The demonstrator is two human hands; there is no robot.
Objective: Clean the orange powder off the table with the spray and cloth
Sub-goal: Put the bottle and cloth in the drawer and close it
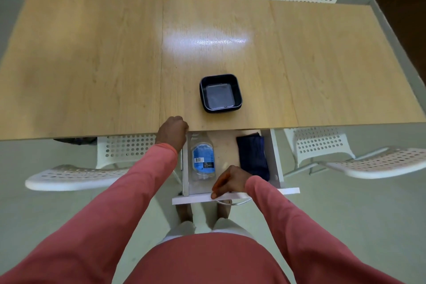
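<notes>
My right hand grips the open drawer's front; my left hand curls over the bench edge. Spray and cloth lie apart inside. Overpulling might drop the drawer. A tray sits above; I see no powder.

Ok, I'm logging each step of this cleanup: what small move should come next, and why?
Probably the left hand, now at the table edge, should drop into the open drawer and grip the spray bottle. The right hand is holding the drawer front, and the bottle and the dark blue cloth both lie inside, untouched.
</notes>
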